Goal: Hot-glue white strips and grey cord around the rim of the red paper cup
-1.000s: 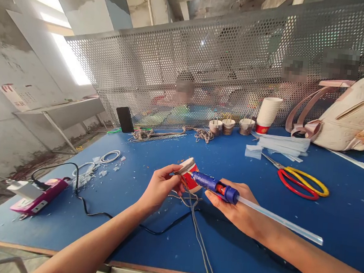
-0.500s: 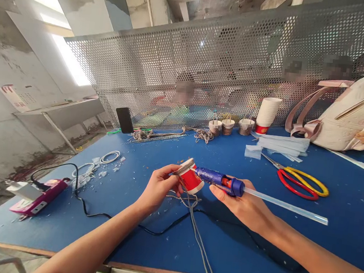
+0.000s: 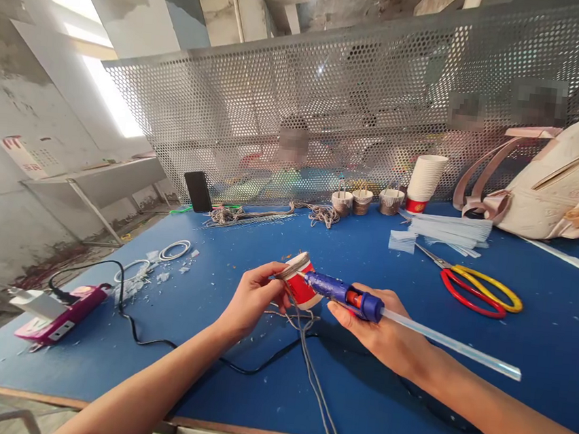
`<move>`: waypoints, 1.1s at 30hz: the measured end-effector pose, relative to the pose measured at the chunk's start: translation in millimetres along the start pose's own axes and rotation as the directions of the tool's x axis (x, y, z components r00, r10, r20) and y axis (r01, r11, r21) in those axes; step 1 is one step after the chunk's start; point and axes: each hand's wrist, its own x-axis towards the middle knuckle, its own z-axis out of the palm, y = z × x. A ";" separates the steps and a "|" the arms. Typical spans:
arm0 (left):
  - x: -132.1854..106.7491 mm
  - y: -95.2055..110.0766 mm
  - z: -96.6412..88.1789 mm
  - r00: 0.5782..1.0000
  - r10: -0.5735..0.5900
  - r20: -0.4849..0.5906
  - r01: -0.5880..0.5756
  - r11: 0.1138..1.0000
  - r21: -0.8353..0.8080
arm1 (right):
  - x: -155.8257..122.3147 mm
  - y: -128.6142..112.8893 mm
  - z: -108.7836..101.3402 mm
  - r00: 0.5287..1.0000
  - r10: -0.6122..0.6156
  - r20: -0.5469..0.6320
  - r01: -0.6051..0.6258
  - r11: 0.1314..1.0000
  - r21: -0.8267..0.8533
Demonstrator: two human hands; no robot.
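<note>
My left hand (image 3: pixel 257 297) pinches a red and white paper cup (image 3: pixel 303 290), tilted on its side above the table. Grey cord (image 3: pixel 292 269) is wound around one end of the cup, and its loose strands (image 3: pixel 313 373) trail down over the front edge. My right hand (image 3: pixel 378 329) is closed around a blue hot glue gun (image 3: pixel 346 295). A long clear glue stick (image 3: pixel 454 343) sticks out of its back. The gun's nozzle meets the cup close to the cord; whether it touches is too small to tell.
Scissors (image 3: pixel 477 291) with red and yellow handles lie right, near clear strips (image 3: pixel 446 231). Behind stand stacked paper cups (image 3: pixel 426 182), cord-wrapped cups (image 3: pixel 361 202), a phone (image 3: pixel 198 192) and a bag (image 3: pixel 543 187). A pink power strip (image 3: pixel 61 321) and black cable (image 3: pixel 141 341) are left. People show behind the perforated screen.
My right hand has shifted the glue gun slightly left and down, its rear end dipping. The nozzle is now further across the cup along the cord. My left hand and the cup stay almost still.
</note>
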 end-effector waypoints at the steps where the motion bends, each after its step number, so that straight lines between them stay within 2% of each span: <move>1: 0.0 0.0 -0.4 1.000 0.005 0.006 -0.005 1.000 -0.002 | 0.8 0.9 -0.9 1.000 0.016 -0.009 -0.016 1.000 0.008; 4: 0.2 0.1 -1.2 1.000 0.011 0.017 -0.011 1.000 -0.020 | 4.2 3.6 -5.2 0.996 0.090 -0.003 -0.089 0.994 0.068; 8: 1.2 -0.5 -2.1 1.000 0.003 0.020 -0.002 0.999 -0.047 | 7.9 6.3 -10.6 0.976 0.204 0.075 -0.214 0.962 0.171; 12: 2.0 -1.2 -2.7 1.000 -0.004 0.012 0.005 0.998 -0.056 | 8.6 7.3 -12.1 0.966 0.237 0.098 -0.254 0.941 0.226; 16: 1.1 0.3 -1.5 1.000 -0.003 0.008 0.003 1.000 -0.010 | 7.0 4.0 -9.2 0.974 0.213 0.078 -0.225 0.951 0.211; 20: -1.1 4.0 1.9 1.000 -0.003 0.006 0.003 0.999 0.037 | 3.2 0.0 -4.7 0.991 0.128 0.029 -0.130 0.986 0.107; 28: -2.6 7.5 6.6 1.000 -0.002 0.013 0.001 0.998 0.064 | -0.2 -3.7 2.9 0.999 0.014 0.030 -0.014 1.000 -0.004; 31: -2.2 6.8 6.5 1.000 0.000 0.015 -0.001 0.998 0.058 | -0.9 -5.0 3.6 0.998 -0.028 0.048 0.027 0.999 0.016; 33: -1.8 6.3 5.7 1.000 -0.003 -0.009 0.003 0.999 0.053 | -1.6 -5.5 1.4 0.998 -0.011 0.055 0.007 0.998 0.058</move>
